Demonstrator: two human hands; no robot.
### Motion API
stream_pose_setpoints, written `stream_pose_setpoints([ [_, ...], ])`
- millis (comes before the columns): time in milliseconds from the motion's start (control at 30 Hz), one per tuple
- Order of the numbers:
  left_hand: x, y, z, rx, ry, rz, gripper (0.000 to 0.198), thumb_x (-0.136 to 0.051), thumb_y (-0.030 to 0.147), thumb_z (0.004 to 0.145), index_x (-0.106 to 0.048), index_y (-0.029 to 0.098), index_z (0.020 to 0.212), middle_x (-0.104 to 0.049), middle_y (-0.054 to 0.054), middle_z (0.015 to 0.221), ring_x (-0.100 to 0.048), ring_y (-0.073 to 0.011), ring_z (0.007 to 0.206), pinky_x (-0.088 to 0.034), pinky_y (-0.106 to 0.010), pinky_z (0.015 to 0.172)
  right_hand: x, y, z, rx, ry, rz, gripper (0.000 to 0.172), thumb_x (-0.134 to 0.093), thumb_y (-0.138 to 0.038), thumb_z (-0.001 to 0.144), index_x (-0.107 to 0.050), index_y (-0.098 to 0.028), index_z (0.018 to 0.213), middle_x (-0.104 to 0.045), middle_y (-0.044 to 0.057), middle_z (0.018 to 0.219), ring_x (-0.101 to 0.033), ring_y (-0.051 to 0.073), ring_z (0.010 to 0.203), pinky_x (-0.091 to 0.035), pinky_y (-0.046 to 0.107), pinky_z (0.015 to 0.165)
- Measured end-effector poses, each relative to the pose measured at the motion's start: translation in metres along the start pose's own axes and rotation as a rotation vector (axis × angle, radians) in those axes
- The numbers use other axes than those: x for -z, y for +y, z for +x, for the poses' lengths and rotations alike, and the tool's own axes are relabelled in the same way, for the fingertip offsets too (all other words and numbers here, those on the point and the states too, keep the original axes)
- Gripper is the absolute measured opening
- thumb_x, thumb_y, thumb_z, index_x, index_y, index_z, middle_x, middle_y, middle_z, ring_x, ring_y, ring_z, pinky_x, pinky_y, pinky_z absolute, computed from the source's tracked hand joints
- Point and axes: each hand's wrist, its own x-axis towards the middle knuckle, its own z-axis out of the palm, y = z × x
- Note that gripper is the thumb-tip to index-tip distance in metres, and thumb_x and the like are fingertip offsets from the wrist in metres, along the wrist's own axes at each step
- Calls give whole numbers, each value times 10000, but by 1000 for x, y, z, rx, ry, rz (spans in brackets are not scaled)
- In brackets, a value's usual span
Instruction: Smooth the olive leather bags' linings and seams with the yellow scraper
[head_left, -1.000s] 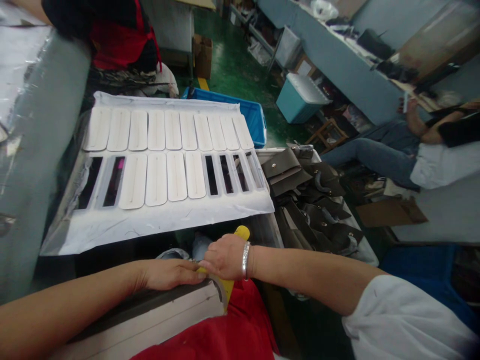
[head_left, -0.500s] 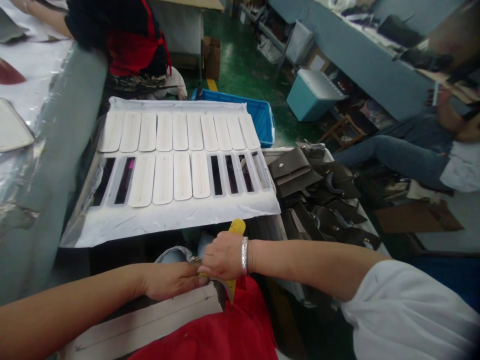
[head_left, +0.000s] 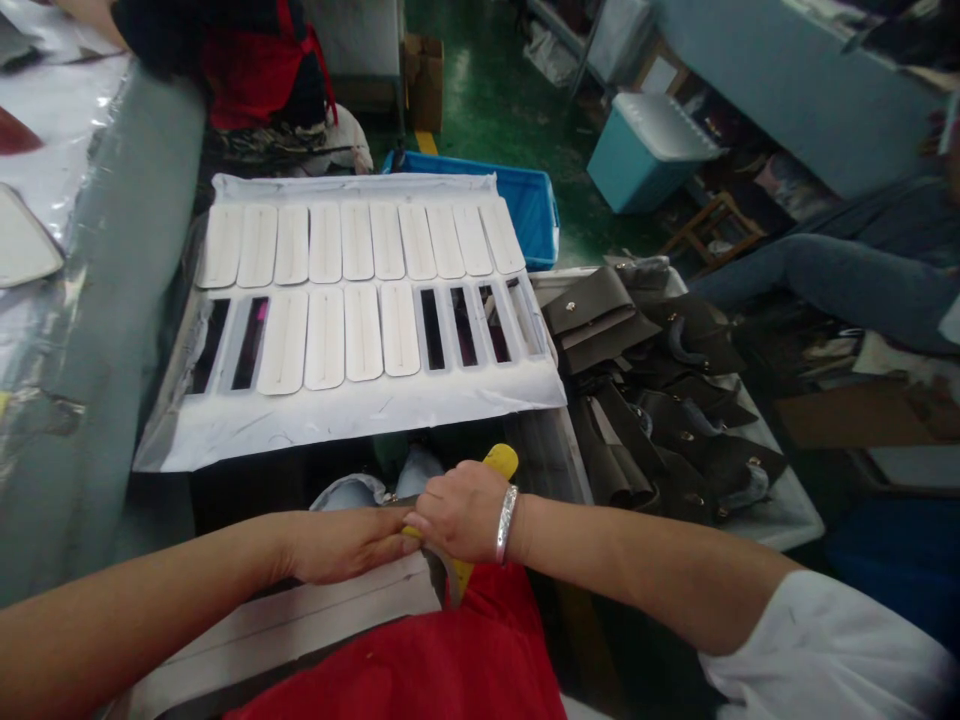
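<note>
Green floor (head_left: pixel 495 110) lies beyond white rack (head_left: pixel 360 420) and yellow tool (head_left: pixel 502 459).

we see a smooth, plastic-looking yellow tool (head_left: pixel 502 460), a matt white panel (head_left: pixel 307 622), glossy metal bracelet (head_left: pixel 507 524), red cloth apron (head_left: pixel 405 665).

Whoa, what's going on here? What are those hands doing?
Someone's right hand grips a yellow strip near the end of a long, pale-faced piece, above a red apron. The left hand is laid along the piece, fingertips by the right hand. Ahead, rounded white panels sit in two rows; dark leather-like items pile up to the right.
</note>
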Motion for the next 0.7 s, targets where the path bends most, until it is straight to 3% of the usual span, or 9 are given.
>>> stream_pose_setpoints([
  [400,-5,7,9,83,59,-2,512,-327,551,854,-505,196,1178,-598,-29,1106,-539,-190,1000,-351,-277,948,2,-19,-25,-249,-119,85,429,-239,-344,917,-617,-149,862,-661,86,821,-615,231,713,-410,329,555],
  [567,1,16,-9,293,149,-11,554,-244,568,867,-559,221,1162,-587,-8,1169,-500,-201,1098,-304,-312,1002,14,-17,-26,-248,-156,29,458,-218,-375,918,-621,-161,878,-671,100,838,-635,226,748,-452,330,584],
  [700,0,13,-18,198,159,14,503,-314,540,866,-475,263,1252,-540,13,1243,-482,-191,1126,-293,-309,1015,22,-16,-17,-175,-196,-3,480,-211,-393,907,-632,-164,872,-674,113,836,-638,243,781,-470,358,609],
])
